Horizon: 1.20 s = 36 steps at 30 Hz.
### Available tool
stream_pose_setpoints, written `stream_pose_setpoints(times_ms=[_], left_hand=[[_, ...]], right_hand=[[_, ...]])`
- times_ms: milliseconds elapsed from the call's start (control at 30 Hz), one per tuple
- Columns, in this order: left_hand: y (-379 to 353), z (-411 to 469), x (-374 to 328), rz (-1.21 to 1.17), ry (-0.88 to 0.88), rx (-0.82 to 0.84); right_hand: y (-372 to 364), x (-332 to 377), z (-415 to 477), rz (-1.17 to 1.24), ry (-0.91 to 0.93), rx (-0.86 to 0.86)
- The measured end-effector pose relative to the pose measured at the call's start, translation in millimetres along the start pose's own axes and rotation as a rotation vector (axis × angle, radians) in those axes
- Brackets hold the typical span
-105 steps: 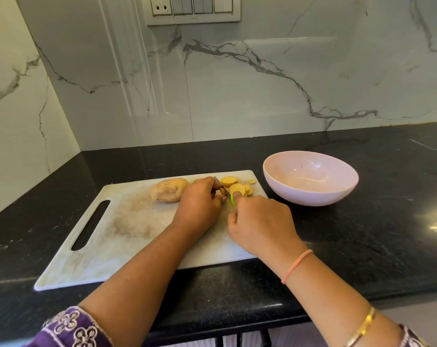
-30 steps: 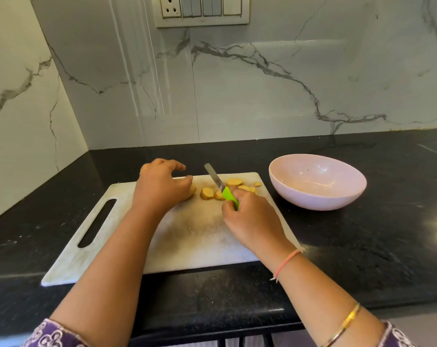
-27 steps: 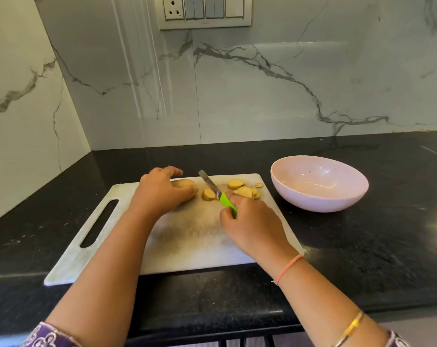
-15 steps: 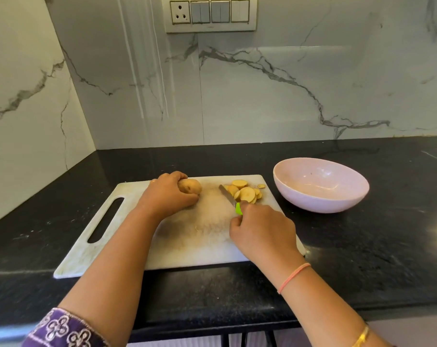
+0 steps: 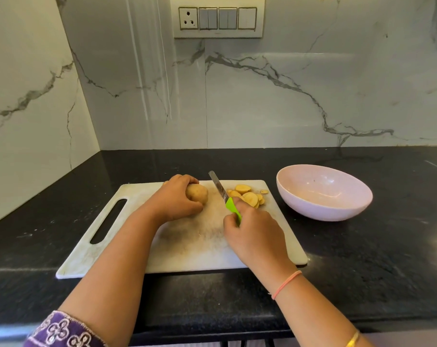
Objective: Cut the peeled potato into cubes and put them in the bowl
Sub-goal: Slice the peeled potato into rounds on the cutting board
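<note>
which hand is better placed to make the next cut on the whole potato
Right, probably. The right hand grips the knife by its green handle, the blade between the potato and the slices. The left hand grips the potato on the cutting board, so it is busy steadying.

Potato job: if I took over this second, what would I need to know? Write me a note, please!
Left hand: grips the potato on the cutting board.
Right hand: holds the knife by its green handle, blade between potato and slices.
Slices: piled at the board's far right corner.
Bowl: right of the board, no potato in it.
Done: several round slices cut.
Left: slice the rest, cube everything, fill the bowl.
</note>
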<state>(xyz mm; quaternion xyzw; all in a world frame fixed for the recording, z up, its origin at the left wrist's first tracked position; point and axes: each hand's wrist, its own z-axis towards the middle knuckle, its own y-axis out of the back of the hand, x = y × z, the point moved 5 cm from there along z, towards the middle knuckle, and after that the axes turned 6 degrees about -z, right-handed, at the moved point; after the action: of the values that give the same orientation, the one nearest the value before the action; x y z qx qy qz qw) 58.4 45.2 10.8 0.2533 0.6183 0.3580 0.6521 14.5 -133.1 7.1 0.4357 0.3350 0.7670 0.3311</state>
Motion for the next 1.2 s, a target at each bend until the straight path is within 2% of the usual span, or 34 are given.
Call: stream_pose_setpoints(times_ms=[200, 600, 833, 933, 1067, 1200], left_hand=[[-4, 2, -1, -0.02, 0.001, 0.022], [-3, -3, -3, -0.08, -0.019, -0.039], [5, -5, -6, -0.114, -0.084, -0.116], [3, -4, -7, -0.089, -0.129, -0.097], [-1, -6, -10, -0.176, -0.165, -0.097], [-5, -4, -9, -0.178, -0.163, -0.05]], right_hand=[[1, -3, 4, 0.013, -0.01, -0.009], [-3, -2, 2, -0.057, 0.029, -0.028], [-3, -5, 3, 0.066, -0.001, -0.015], [-5, -9, 2, 0.136, -0.023, -0.012], [-4, -8, 3, 0.253, -0.045, 0.034], [-2, -1, 4, 0.23, -0.022, 0.067]])
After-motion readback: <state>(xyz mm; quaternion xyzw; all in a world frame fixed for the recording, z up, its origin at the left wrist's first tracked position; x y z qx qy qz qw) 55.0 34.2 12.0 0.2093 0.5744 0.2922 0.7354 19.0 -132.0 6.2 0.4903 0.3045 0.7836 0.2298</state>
